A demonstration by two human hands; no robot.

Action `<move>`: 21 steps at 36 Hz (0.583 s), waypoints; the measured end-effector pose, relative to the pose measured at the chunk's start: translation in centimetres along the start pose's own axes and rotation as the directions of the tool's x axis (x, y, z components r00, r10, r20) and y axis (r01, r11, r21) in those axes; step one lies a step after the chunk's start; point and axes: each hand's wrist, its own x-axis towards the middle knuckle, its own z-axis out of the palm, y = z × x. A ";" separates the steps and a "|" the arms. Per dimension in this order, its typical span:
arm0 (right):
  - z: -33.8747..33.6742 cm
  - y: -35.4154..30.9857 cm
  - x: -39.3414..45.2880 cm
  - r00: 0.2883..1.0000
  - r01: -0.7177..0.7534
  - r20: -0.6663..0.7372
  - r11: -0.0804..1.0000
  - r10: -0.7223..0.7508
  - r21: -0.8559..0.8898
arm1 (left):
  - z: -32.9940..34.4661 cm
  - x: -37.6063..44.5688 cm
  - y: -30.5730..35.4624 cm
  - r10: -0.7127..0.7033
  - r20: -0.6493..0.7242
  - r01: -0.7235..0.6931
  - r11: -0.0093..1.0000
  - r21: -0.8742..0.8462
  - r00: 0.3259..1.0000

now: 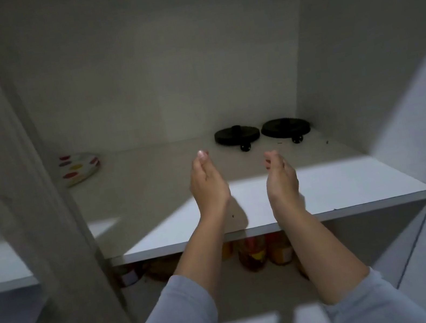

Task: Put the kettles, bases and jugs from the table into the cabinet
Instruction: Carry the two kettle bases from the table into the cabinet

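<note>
left hand (208,183), right hand (279,175) — loosely curled, empty

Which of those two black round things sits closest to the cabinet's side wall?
The right-hand black base, right by the side wall; the other base sits to its left.

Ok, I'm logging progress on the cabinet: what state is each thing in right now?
Left base: flat on shelf, at back.
Right base: flat beside it, apart.
Spotted plate: flat, back left.
Left hand: empty, relaxed.
Right hand: empty, loosely curled.
Jars: upright on lower shelf.
</note>
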 end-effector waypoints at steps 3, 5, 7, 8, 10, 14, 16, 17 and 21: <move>-0.2 0.3 -3.1 1.000 0.004 0.013 0.997 -0.005 0.078 | -2.6 -2.9 -0.1 -0.016 -0.030 0.014 0.997 -0.070 0.999; -0.3 0.5 -5.1 0.999 0.006 0.036 0.991 -0.011 0.134 | -4.5 -4.6 0.0 -0.022 -0.077 0.016 0.996 -0.085 0.997; -0.3 0.6 -6.9 0.996 0.013 0.083 0.988 -0.026 0.155 | -6.6 -6.3 0.3 -0.012 -0.143 0.000 0.997 -0.080 0.990; -0.3 0.7 -7.8 0.992 0.024 0.116 0.988 -0.042 0.154 | -7.7 -7.2 0.5 0.005 -0.183 -0.017 0.998 -0.067 0.983; -0.1 0.8 -9.4 0.985 0.044 0.158 0.988 -0.068 0.150 | -9.8 -8.6 0.3 0.048 -0.252 -0.050 0.999 0.000 0.967; -0.1 0.9 -12.7 0.947 0.059 0.303 0.986 -0.105 0.158 | -13.9 -11.4 -0.2 0.065 -0.440 -0.044 0.997 0.056 0.896; -0.3 0.9 -14.4 0.923 0.070 0.362 0.983 -0.128 0.167 | -15.9 -13.0 -0.6 0.041 -0.518 -0.008 0.998 0.065 0.854; -0.3 0.9 -15.3 0.912 0.076 0.384 0.981 -0.140 0.177 | -16.9 -13.9 -0.7 0.033 -0.547 0.010 0.997 0.076 0.837; 0.4 1.3 -19.9 0.848 0.030 0.511 0.977 -0.138 0.213 | -21.1 -18.7 -0.1 0.030 -0.633 0.049 0.993 0.107 0.774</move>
